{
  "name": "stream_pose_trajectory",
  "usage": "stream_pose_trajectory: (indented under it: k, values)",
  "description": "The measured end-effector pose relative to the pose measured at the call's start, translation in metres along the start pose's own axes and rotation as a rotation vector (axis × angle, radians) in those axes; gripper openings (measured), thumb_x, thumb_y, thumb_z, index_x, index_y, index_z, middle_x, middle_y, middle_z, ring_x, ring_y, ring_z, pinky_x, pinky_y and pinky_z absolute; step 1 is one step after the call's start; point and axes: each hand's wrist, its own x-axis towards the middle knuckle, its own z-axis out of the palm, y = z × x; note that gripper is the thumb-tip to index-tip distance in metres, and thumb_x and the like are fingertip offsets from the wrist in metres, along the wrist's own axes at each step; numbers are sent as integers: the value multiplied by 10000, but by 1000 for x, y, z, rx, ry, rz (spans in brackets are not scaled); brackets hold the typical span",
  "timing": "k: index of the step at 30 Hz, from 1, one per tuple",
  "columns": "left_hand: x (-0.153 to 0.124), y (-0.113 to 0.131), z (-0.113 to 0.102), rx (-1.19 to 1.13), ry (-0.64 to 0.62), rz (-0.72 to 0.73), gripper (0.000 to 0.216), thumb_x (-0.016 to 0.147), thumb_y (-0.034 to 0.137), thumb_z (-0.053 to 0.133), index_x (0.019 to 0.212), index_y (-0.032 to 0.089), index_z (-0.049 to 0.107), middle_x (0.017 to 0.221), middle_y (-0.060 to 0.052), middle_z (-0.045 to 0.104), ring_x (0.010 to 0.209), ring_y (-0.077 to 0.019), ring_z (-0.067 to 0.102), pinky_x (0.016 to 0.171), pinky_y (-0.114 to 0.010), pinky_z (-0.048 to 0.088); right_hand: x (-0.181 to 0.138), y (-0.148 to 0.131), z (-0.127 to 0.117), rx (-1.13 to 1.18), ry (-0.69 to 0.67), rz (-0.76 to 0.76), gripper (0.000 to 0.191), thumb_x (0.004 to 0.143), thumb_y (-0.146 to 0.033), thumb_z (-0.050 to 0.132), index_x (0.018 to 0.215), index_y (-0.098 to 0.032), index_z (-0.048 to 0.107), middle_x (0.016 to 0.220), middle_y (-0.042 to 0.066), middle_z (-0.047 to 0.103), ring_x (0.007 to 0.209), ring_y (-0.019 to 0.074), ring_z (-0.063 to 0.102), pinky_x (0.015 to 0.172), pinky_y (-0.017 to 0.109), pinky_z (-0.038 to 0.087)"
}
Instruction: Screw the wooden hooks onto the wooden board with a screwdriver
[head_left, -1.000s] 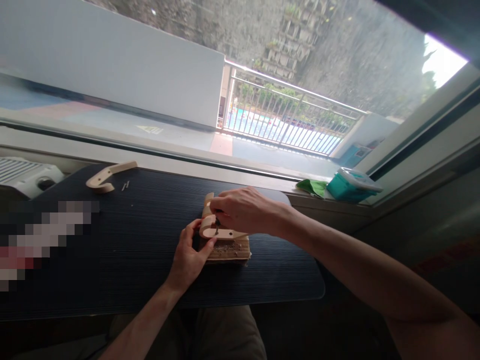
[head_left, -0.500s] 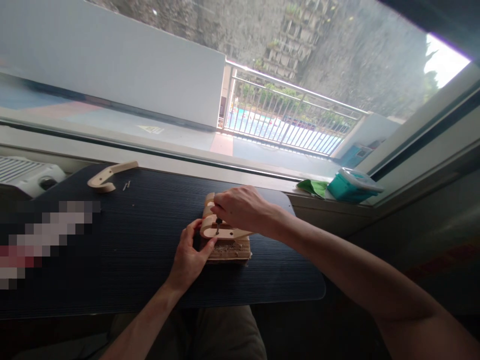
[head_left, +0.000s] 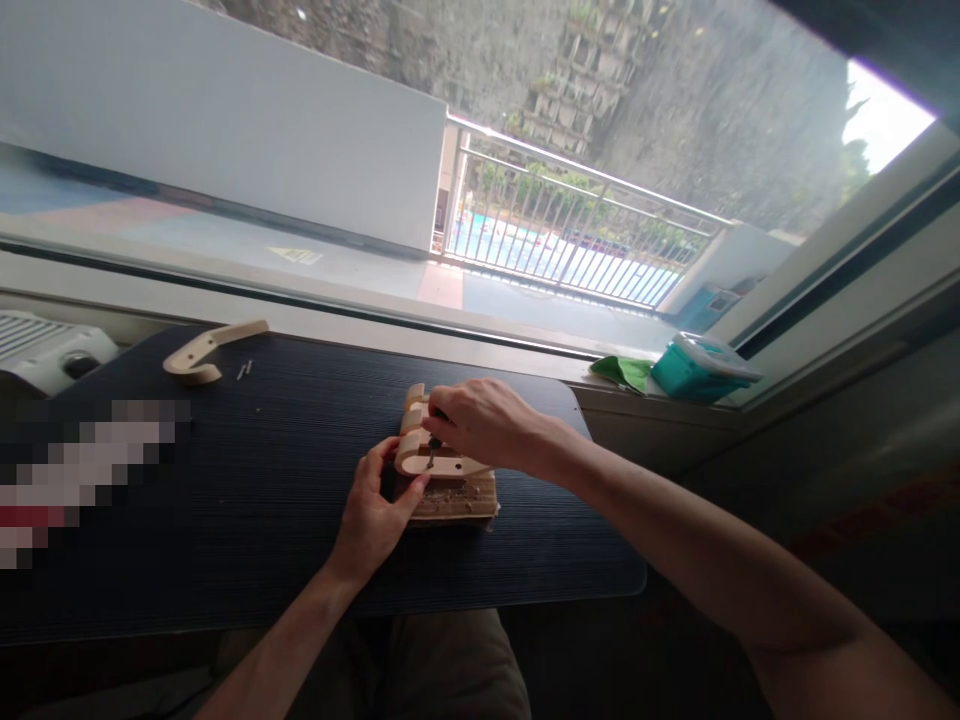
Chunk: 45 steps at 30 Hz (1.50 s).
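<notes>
A screwdriver (head_left: pixel 433 449) stands nearly upright in my right hand (head_left: pixel 484 420), whose fingers are closed around its handle. Its tip meets a hole in the nearest pale, curved wooden hook (head_left: pixel 444 467). That hook lies on a rough wooden block (head_left: pixel 454 503) with debris on its front part. More curved wooden pieces (head_left: pixel 412 420) are lined up behind it, partly covered by my right hand. My left hand (head_left: pixel 375 515) grips the hook's rounded left end, thumb in front by the screwdriver tip, fingers around the far side.
The block sits on a dark table (head_left: pixel 285 520). A loose wooden hook (head_left: pixel 201 357) and small screws (head_left: pixel 245 370) lie at the far left. On the window sill are a green cloth (head_left: pixel 622 372) and a teal box (head_left: pixel 701 368). A white device (head_left: pixel 52 350) stands left.
The view has shifted slightly, moving everything a little left. My right hand has turned a bit on the screwdriver; my left hand keeps its place on the hook.
</notes>
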Motion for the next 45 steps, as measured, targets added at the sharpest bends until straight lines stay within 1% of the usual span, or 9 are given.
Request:
stream_pose_trajectory:
  k: [5, 13, 16, 23, 27, 34, 37, 41, 45]
  values:
    - [0, 2, -1, -5, 2, 4, 480, 721, 381, 633, 1148, 212, 492, 1096, -68, 582, 1026, -232, 567, 953, -412, 428, 1, 0, -3, -36, 13, -17, 342, 939, -354, 367, 812, -152, 612, 737, 67, 666, 662, 160, 602, 532, 266, 249]
    - [0, 2, -1, 37, 6, 8, 472, 722, 381, 631, 1141, 209, 498, 1082, -65, 586, 1001, -222, 574, 938, -391, 439, -8, 4, -13, 77, -19, -229, 226, 921, -204, 414, 870, -155, 629, 884, 40, 650, 702, 107, 535, 574, 250, 263]
    - [0, 1, -1, 34, 4, 4, 473, 726, 378, 629, 1147, 210, 494, 1086, -65, 588, 1013, -223, 575, 943, -390, 436, -7, 4, -7, 61, -3, -195, 238, 932, -221, 414, 877, -142, 631, 826, 45, 652, 677, 108, 535, 575, 259, 257]
    - [0, 1, -1, 15, 5, 19, 471, 724, 376, 628, 1145, 213, 494, 1089, -67, 589, 1020, -228, 567, 950, -409, 430, -2, 0, 3, 13, 49, 68, 340, 945, -330, 365, 912, -146, 648, 722, 67, 668, 616, 153, 577, 545, 270, 252]
    - [0, 2, -1, 15, 7, 15, 476, 719, 381, 630, 1142, 212, 493, 1082, -66, 586, 1006, -226, 569, 944, -404, 434, -3, 2, -3, -21, 55, -15, 315, 927, -305, 380, 831, -164, 644, 760, 60, 666, 662, 156, 580, 545, 271, 244]
    - [0, 3, -1, 27, 4, 5, 481, 720, 387, 634, 1148, 219, 495, 1088, -58, 588, 1014, -225, 576, 949, -394, 436, -5, 7, -4, 88, 36, -250, 198, 915, -190, 412, 920, -155, 606, 863, 45, 634, 698, 110, 532, 576, 256, 265]
    - [0, 3, -1, 26, 10, 12, 478, 723, 382, 634, 1147, 214, 494, 1092, -62, 591, 1016, -226, 578, 949, -394, 437, -2, 5, 3, 87, 72, -213, 207, 921, -202, 411, 881, -139, 605, 816, 45, 639, 675, 113, 535, 576, 261, 269]
    - [0, 2, -1, 25, 8, 10, 472, 725, 376, 630, 1147, 210, 497, 1090, -66, 594, 1009, -225, 579, 942, -395, 442, 2, 0, 14, 38, 116, -29, 285, 941, -307, 381, 885, -138, 603, 734, 49, 656, 609, 137, 562, 533, 278, 241]
    - [0, 1, 0, 38, 20, 18, 467, 720, 380, 630, 1137, 213, 501, 1069, -62, 594, 987, -225, 586, 930, -402, 448, 6, -6, 12, 10, 103, 50, 335, 951, -351, 348, 918, -157, 618, 744, 50, 674, 642, 157, 604, 522, 276, 240]
